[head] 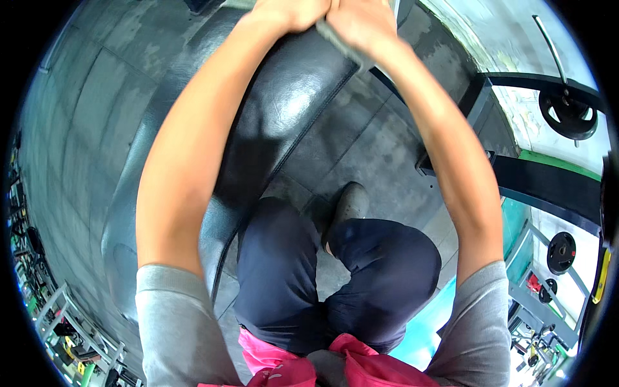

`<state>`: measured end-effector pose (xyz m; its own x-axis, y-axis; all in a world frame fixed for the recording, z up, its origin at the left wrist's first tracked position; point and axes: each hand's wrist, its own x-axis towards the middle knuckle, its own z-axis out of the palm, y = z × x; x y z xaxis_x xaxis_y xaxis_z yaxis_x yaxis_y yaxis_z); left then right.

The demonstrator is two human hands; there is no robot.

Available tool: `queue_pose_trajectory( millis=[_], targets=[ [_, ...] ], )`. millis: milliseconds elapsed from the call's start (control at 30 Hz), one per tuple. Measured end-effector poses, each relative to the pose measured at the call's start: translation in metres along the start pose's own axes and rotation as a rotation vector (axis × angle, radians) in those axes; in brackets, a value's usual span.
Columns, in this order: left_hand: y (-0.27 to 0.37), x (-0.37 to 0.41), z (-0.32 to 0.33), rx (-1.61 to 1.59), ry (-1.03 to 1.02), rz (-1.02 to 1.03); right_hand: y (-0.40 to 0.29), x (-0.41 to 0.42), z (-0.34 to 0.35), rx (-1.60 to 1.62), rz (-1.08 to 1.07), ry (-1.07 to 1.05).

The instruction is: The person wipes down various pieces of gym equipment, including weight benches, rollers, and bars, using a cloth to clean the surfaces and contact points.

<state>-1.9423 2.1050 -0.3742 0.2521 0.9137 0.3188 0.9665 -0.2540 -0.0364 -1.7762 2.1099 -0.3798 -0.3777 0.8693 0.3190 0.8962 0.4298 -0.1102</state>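
Note:
At the top edge of the head view, my left hand and my right hand meet side by side over the far part of a black padded bench. A greyish cloth shows beneath my right hand and hangs past the bench's stitched edge. The fingers of my right hand are curled over the cloth. My left hand is cut off by the picture's edge, so its fingers and whether it also grips the cloth cannot be told. Both arms are stretched forward above the bench and my bent knees.
Dark frame beams of gym equipment stand at the right, with a black weight plate on the upper one. More plates and racks lie behind. A grey metal frame is at the lower left. Grey floor tiles surround the bench.

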Motion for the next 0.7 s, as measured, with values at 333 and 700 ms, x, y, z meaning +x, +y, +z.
queue_pose_trajectory(
  millis=[333,700],
  targets=[
    [0.081,-0.102,-0.054,-0.191,0.043,-0.031,-0.014,-0.102,-0.078,-0.003,-0.254,0.109],
    [0.094,-0.131,-0.070,-0.321,0.043,-0.068,-0.006,-0.121,-0.086,0.126,-0.330,0.010]
  ],
)
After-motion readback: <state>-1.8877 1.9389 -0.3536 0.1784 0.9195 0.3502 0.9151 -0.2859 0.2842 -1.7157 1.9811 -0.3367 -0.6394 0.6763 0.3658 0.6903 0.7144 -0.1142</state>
